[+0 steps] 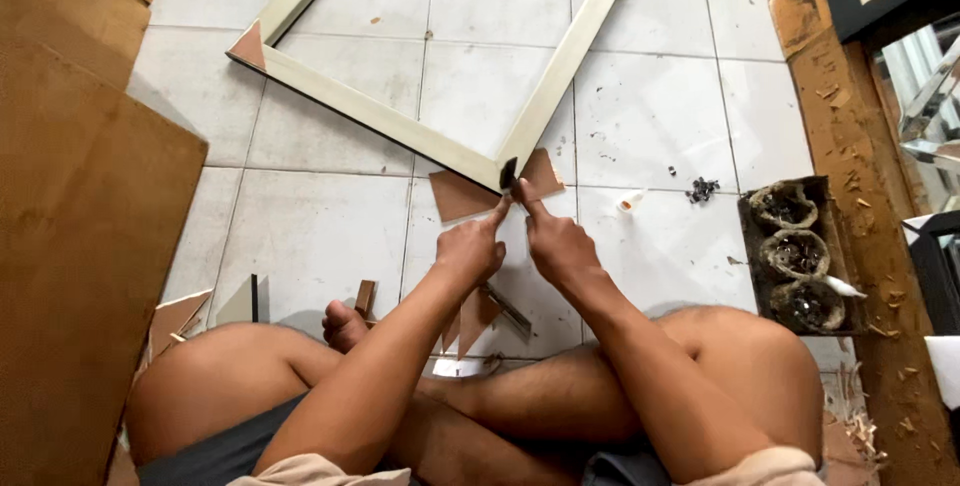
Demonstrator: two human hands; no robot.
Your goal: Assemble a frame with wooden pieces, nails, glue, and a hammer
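Left hand [470, 249] pinched, fingertips at frame corner | right hand [557, 243] pressed, index finger on brown triangular hardboard gusset [462, 194] | pale wooden picture frame [420, 134] lay on white tiled floor [660, 96], corner at frame centre | dark tray of nails [800, 256] at right.

Brown board [80, 226] lying along the tiled floor's [330, 236] left edge, dark tray [752, 246] of three nail-filled cups sitting at right, small white bottle [630, 203] lying nearby
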